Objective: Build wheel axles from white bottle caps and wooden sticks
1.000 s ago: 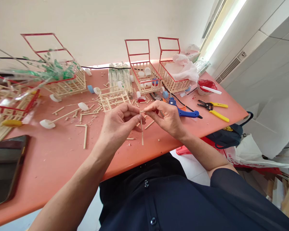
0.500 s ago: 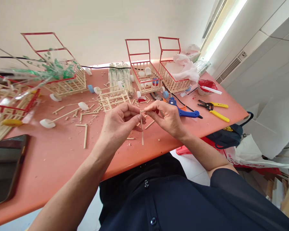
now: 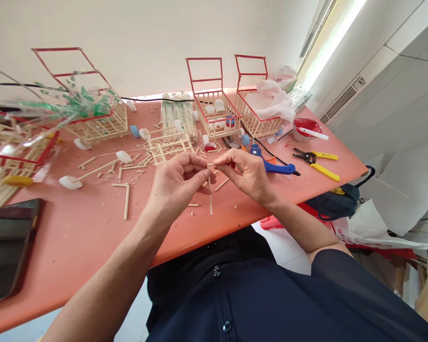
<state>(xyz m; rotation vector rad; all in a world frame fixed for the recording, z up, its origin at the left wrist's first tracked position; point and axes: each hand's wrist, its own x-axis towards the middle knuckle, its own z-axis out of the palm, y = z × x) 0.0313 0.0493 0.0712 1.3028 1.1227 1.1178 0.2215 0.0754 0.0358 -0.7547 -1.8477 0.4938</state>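
Note:
Between my hands, over the front half of the table, is a thin wooden stick pointing down toward me, with a short crosspiece at its top end. My left hand pinches it near the top between thumb and fingers. From the other side my right hand pinches the short crosspiece; the fingertips of both hands nearly meet and hide most of the joint. A blue glue gun lies just right of my right hand. An L-shaped pair of sticks lies to the left of my left hand.
Small stick-built carts with red-edged baskets stand along the wall. Wire strippers with yellow handles and a red-stained cup are at the right. Scattered stick pieces, bottle caps on a stick axle and a phone occupy the left.

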